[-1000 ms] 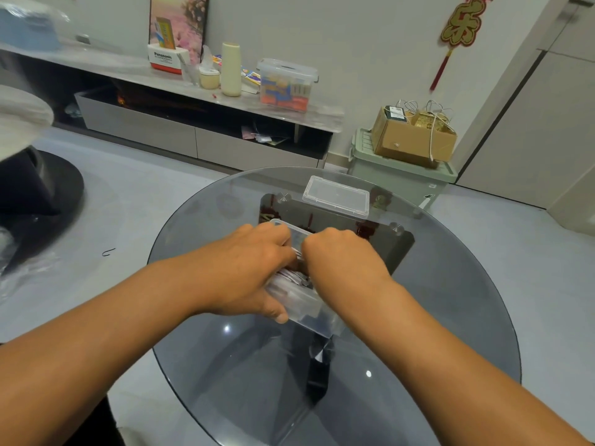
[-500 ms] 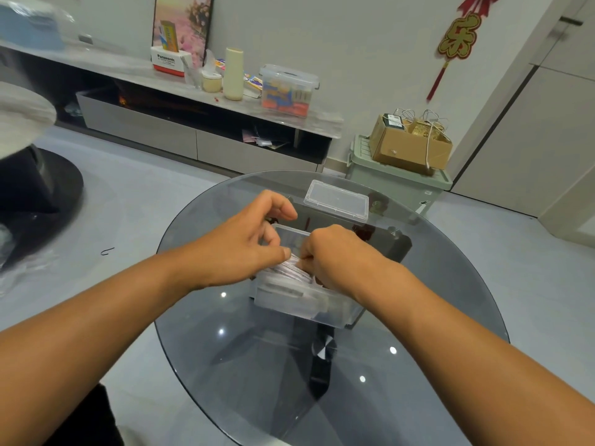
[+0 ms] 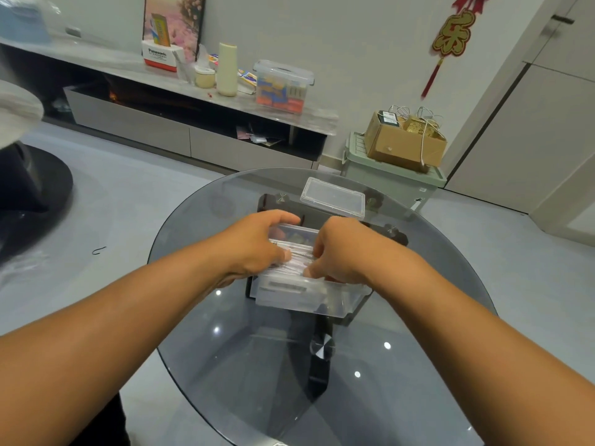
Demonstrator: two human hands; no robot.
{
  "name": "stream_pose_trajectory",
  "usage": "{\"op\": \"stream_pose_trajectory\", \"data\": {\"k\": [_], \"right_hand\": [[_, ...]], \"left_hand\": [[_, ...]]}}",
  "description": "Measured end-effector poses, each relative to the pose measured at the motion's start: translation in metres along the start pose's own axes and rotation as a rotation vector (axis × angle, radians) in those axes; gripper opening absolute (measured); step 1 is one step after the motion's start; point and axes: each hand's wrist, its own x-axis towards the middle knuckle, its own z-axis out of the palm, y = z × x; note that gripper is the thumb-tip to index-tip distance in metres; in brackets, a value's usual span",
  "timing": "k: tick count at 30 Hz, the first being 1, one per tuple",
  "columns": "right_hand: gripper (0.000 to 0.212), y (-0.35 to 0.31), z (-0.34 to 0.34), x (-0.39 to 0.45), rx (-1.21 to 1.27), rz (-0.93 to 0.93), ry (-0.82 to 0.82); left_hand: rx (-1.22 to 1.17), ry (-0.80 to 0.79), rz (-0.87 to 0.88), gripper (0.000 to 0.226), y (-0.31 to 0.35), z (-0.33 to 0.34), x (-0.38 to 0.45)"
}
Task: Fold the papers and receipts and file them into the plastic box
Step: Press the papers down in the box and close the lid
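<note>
Your clear rectangular plastic box (image 3: 309, 294) sat open on the round smoked-glass counter (image 3: 244, 365), toward its far half, with a packed row of white folded papers and receipts (image 3: 297, 260) standing on edge inside it. Your left hand (image 3: 257, 247) came in from the left side of the box, its forefinger hooked over the far rim and its thumb pressed against the paper stack, so its grip was narrow and closed on the papers. Your right hand (image 3: 341, 252) reached in from the right side, fingers curled down into the box and pinching the same stack near its right end; how deep the fingertips went could not be told, since the knuckles hid them. The box's clear flat plastic lid (image 3: 333, 197) lay apart from it, just beyond, near the counter's far edge. Past the counter stood a pale green lidded storage bin (image 3: 391, 178) on the floor with a brown cardboard carton (image 3: 402, 144) on top, and along the wall ran a low grey cabinet shelf (image 3: 180, 88) carrying a clear latched tub of coloured items (image 3: 283, 86) and a cream cylindrical bottle (image 3: 227, 69)
</note>
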Motion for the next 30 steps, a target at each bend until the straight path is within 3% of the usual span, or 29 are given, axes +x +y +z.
{"op": "stream_pose_trajectory", "data": {"k": [3, 8, 12, 16, 20, 27, 30], "right_hand": [[0.031, 0.0, 0.009, 0.01, 0.053, 0.001, 0.043], [0.02, 0.01, 0.002, 0.009, 0.043, 0.003, -0.019], [0.023, 0.001, -0.017, 0.006, -0.076, -0.021, -0.19], [0.009, -0.016, -0.021, 0.002, -0.139, -0.024, -0.335], [0.019, -0.018, -0.015, 0.009, 0.064, 0.006, -0.251], [0.028, -0.006, -0.014, 0.001, 0.077, -0.037, -0.142], [0.031, 0.0, -0.021, 0.003, 0.055, -0.013, -0.19]], "left_hand": [[0.013, 0.02, -0.038, 0.062, 0.0, 0.003, 0.005], [-0.03, 0.084, -0.079, 0.065, 0.001, 0.007, 0.005], [-0.198, 0.143, -0.122, 0.068, -0.001, 0.012, 0.001], [-0.351, 0.153, -0.15, 0.072, -0.002, 0.019, -0.003], [-0.418, 0.244, -0.174, 0.062, -0.006, 0.027, -0.002], [-0.461, 0.335, -0.181, 0.05, -0.01, 0.033, 0.0], [-0.481, 0.343, -0.181, 0.049, -0.01, 0.033, 0.0]]}}
